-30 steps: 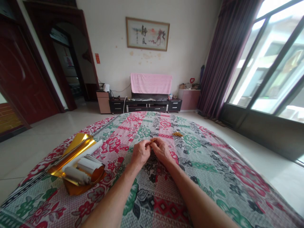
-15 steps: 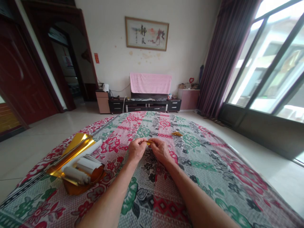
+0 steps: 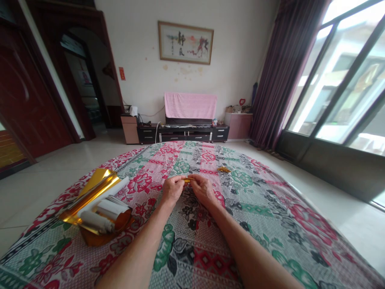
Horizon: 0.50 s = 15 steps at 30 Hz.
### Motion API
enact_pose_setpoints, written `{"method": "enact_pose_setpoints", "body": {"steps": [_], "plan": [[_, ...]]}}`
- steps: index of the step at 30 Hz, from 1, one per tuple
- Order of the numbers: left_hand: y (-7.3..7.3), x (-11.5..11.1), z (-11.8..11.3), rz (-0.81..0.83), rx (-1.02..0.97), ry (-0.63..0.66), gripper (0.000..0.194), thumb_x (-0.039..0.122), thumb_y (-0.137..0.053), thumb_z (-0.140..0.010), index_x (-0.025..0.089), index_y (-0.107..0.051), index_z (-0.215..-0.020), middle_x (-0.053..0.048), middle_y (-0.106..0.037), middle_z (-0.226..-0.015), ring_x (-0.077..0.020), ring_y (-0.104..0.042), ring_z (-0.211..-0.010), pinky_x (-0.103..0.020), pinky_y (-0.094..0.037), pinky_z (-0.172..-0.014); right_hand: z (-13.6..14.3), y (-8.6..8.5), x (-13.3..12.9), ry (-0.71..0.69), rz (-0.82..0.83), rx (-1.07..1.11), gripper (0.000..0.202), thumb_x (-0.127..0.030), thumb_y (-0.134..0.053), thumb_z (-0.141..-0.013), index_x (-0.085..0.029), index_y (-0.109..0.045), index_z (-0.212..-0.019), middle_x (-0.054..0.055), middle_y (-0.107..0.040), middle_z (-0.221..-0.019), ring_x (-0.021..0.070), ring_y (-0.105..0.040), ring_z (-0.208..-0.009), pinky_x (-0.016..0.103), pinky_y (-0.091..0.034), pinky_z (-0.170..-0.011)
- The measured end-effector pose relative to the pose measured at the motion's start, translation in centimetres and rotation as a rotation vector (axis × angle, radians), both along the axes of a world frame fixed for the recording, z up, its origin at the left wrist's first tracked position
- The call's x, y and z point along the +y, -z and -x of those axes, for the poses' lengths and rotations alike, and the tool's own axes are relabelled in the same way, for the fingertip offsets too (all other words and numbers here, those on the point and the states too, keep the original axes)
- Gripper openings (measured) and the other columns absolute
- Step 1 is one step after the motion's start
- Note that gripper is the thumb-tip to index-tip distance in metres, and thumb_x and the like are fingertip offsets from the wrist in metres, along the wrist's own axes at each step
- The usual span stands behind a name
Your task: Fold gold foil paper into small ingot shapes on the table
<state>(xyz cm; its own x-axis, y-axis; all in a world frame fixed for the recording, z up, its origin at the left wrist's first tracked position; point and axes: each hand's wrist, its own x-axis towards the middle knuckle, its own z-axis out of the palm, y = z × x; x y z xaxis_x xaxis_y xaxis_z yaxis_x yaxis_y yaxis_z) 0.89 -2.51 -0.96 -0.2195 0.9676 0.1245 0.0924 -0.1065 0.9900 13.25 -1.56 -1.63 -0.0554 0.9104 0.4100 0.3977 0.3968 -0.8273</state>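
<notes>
Over the middle of the cloth-covered surface, my left hand and my right hand pinch a small folded piece of gold foil paper between them. Thumbs and fingertips press on its two ends, hiding part of it. Another small gold folded piece lies on the cloth, a little beyond my right hand. To the left of my arms rests a pile of shiny gold foil sheets, partly rolled, with white undersides showing as curled tubes.
A flowered cloth in red, green and grey spreads over the round-edged surface. Past its far edge stands a low black TV cabinet, with a pink cloth draped over the set. A purple curtain and large window are at the right.
The foil piece between my fingertips has tilted slightly, showing a flatter gold strip. Both hands stay almost in the same place.
</notes>
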Motion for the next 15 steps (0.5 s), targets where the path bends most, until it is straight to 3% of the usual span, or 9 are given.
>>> {"method": "enact_pose_setpoints", "body": {"steps": [9,15], "plan": [[-0.3,0.0,0.2,0.022,-0.048,-0.039,0.030,0.016,-0.053,-0.066,0.011,-0.071,-0.089,-0.004,-0.072,-0.073,-0.0152,-0.065,-0.066,-0.021,-0.051,-0.057,-0.4,-0.7,-0.7,-0.106,-0.020,-0.007,0.030,-0.027,-0.041,-0.080,-0.016,-0.069,-0.084,0.000,-0.065,-0.066,0.0117,-0.055,-0.059,0.020,-0.040,-0.056],[-0.2,0.1,0.3,0.014,-0.024,-0.059,0.034,0.014,-0.053,-0.066,0.012,-0.070,-0.095,-0.005,-0.072,-0.078,-0.0144,-0.065,-0.064,-0.021,-0.052,-0.055,-0.4,-1.0,-0.9,-0.068,-0.017,-0.066,0.030,-0.027,-0.041,-0.080,-0.016,-0.069,-0.078,-0.001,-0.063,-0.063,0.0114,-0.054,-0.058,0.019,-0.038,-0.055]]}}
